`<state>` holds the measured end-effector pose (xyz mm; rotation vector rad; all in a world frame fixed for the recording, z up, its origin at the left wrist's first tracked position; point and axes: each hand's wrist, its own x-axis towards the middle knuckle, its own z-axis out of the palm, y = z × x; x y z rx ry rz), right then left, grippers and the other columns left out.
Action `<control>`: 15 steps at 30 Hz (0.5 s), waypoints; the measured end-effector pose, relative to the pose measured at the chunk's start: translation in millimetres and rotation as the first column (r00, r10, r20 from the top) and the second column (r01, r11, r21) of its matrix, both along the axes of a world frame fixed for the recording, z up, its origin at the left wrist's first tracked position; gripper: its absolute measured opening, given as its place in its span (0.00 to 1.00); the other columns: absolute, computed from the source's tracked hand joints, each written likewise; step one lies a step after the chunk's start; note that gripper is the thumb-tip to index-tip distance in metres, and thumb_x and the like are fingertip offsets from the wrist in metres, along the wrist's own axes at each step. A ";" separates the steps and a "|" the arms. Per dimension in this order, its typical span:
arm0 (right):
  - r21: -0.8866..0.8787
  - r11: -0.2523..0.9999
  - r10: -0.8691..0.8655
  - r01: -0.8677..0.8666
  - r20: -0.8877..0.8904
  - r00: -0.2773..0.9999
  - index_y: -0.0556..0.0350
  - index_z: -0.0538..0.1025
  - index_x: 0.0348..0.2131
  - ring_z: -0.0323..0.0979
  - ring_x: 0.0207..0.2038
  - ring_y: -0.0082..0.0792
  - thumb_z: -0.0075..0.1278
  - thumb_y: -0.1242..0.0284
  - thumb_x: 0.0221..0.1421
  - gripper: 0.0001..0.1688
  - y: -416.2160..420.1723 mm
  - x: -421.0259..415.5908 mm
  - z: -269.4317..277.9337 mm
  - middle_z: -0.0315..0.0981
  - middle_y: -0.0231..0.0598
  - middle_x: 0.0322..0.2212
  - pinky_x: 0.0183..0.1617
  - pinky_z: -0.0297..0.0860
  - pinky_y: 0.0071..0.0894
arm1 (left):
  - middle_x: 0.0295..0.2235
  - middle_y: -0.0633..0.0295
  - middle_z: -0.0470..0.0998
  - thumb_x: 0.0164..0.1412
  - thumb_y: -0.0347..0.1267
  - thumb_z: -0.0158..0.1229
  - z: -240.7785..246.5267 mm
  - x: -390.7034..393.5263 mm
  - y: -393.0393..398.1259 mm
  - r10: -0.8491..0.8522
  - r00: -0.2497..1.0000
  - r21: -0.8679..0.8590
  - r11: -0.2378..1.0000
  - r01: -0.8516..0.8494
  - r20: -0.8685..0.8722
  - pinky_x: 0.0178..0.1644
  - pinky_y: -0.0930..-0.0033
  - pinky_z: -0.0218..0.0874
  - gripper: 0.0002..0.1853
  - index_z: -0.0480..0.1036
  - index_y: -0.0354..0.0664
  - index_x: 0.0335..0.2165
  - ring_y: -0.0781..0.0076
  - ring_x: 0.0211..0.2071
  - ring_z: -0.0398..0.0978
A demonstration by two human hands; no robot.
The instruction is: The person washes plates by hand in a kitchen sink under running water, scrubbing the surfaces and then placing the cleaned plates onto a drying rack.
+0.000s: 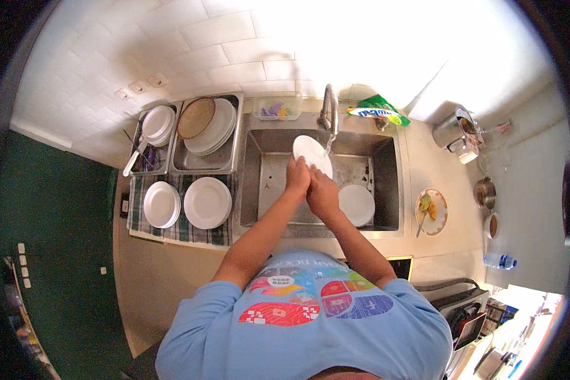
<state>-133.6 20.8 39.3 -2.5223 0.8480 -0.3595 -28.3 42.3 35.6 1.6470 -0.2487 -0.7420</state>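
Above the stainless steel sink (pixel 247 190), a white plate (pixel 308 148) is tilted beside the stream of water from the curved metal faucet (pixel 331 107). My left hand (pixel 298 175) grips the plate's lower left edge. Close against it, my right hand (pixel 322 191) holds the lower edge of the same plate; its fingertips are partly hidden. Another white plate (pixel 356 205) lies at the sink's lower right. Small dark food bits dot the sink floor.
Left of the sink, metal trays (pixel 240 133) hold plates and bowls, above stacked white plates (pixel 208 203) on a checked cloth (pixel 179 235). Behind stand a plastic container (pixel 276 108) and a green packet (pixel 379 110). A plate with food scraps (pixel 437 223) sits right, near a metal pot (pixel 484 192).
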 end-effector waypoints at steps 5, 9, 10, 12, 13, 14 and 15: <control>-0.019 0.996 0.081 -0.086 -0.182 0.980 0.54 0.57 0.64 0.48 0.67 0.54 0.41 0.62 0.65 0.33 17.7 -1.5 1.5 0.48 0.60 0.64 0.69 0.42 0.59 | 0.46 0.44 0.74 0.67 0.45 0.44 -65.1 57.6 47.3 0.163 0.975 -0.131 0.974 -0.183 -0.150 0.53 0.57 0.59 0.29 0.68 0.25 0.49 0.52 0.47 0.72; 0.153 0.978 -0.169 0.143 0.171 0.971 0.59 0.62 0.60 0.64 0.57 0.59 0.43 0.62 0.63 0.32 -2.9 4.4 -48.0 0.61 0.65 0.57 0.61 0.60 0.49 | 0.49 0.45 0.72 0.69 0.47 0.43 -71.8 60.5 83.6 0.208 0.948 -0.104 0.966 -0.238 -0.240 0.56 0.58 0.57 0.31 0.67 0.26 0.52 0.55 0.51 0.70; 0.309 0.940 -0.193 0.146 0.129 0.973 0.61 0.65 0.58 0.68 0.52 0.57 0.45 0.64 0.62 0.29 -6.8 5.6 -49.7 0.65 0.63 0.52 0.57 0.64 0.46 | 0.50 0.45 0.72 0.69 0.46 0.43 -46.7 52.2 94.2 0.207 0.938 -0.115 0.962 -0.246 -0.279 0.57 0.59 0.57 0.30 0.66 0.26 0.52 0.56 0.51 0.70; 0.589 0.799 -0.188 0.121 0.053 0.981 0.65 0.70 0.53 0.76 0.42 0.51 0.48 0.68 0.61 0.25 -6.3 17.6 -32.1 0.75 0.59 0.42 0.48 0.72 0.41 | 0.52 0.45 0.70 0.68 0.45 0.45 -8.2 47.1 121.5 0.231 0.945 -0.094 0.961 -0.259 -0.232 0.57 0.58 0.58 0.29 0.66 0.27 0.52 0.55 0.52 0.69; 0.673 0.733 -0.201 0.093 0.083 0.976 0.66 0.71 0.51 0.76 0.37 0.43 0.50 0.71 0.60 0.23 -3.8 23.3 -30.4 0.76 0.52 0.38 0.41 0.73 0.36 | 0.52 0.45 0.69 0.67 0.45 0.47 0.0 47.0 133.0 0.232 0.960 -0.054 0.969 -0.243 -0.156 0.56 0.57 0.59 0.29 0.66 0.27 0.52 0.54 0.52 0.69; 0.750 0.659 -0.217 0.063 0.109 0.970 0.67 0.72 0.50 0.76 0.32 0.35 0.52 0.74 0.59 0.21 -1.0 28.9 -29.1 0.77 0.46 0.34 0.35 0.74 0.32 | 0.53 0.46 0.68 0.67 0.45 0.49 4.7 48.6 143.1 0.227 0.971 -0.010 0.973 -0.229 -0.080 0.56 0.55 0.60 0.29 0.65 0.28 0.52 0.54 0.52 0.69; 0.815 0.579 -0.228 0.023 0.135 0.964 0.68 0.74 0.49 0.75 0.28 0.27 0.53 0.77 0.57 0.20 3.3 36.0 -25.7 0.77 0.40 0.30 0.28 0.75 0.28 | 0.52 0.45 0.69 0.67 0.43 0.49 1.0 52.7 154.6 0.266 0.963 0.035 0.963 -0.267 0.040 0.56 0.56 0.59 0.27 0.66 0.28 0.52 0.53 0.52 0.69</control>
